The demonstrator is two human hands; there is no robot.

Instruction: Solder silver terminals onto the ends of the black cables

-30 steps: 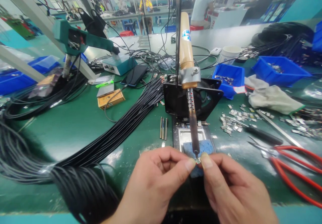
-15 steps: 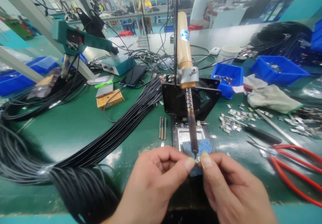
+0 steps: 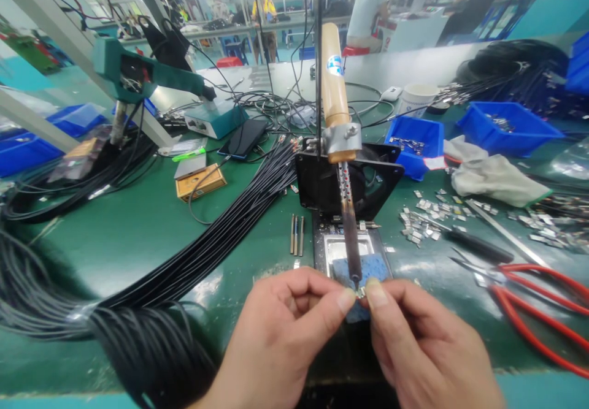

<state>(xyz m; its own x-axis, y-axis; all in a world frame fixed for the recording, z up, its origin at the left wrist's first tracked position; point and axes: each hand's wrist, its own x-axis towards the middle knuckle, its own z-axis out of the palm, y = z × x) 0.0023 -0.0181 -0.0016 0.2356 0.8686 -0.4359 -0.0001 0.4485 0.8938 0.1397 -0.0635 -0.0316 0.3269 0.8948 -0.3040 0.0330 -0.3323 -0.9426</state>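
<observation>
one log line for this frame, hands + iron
left hand: pinching small metal part | right hand: pinching same part | soldering iron: clamped, tip at part

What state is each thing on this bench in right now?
Left hand: pinching the small metal part.
Right hand: pinching the same part.
Soldering iron: clamped upright, tip at the part.
Red-handled pliers: lying on the bench, unheld.
Black cables: bundled, lying across the bench.
</observation>
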